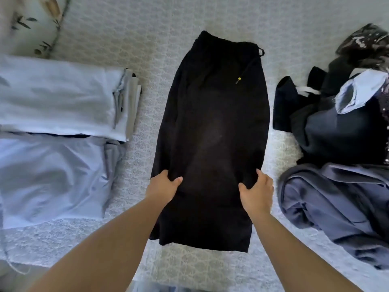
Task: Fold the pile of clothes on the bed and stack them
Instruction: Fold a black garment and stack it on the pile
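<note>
A black garment (pixel 212 127) with a drawstring waistband at its far end lies lengthwise in the middle of the bed, folded narrow. My left hand (pixel 163 184) grips its left edge near the lower third, thumb on top of the cloth. My right hand (pixel 256 190) grips the right edge at the same height, thumb on top too. The near end of the garment hangs past my wrists toward me. Folded light-blue clothes (pixel 59 106) are stacked on the left. An unfolded pile of dark clothes (pixel 341 123) sits on the right.
The bed (pixel 147 91) has a pale patterned cover. A floral pillow (pixel 35 24) lies at the far left. A loose grey-blue garment (pixel 336 207) spreads at the near right, close to my right forearm. Bare cover runs on both sides of the black garment.
</note>
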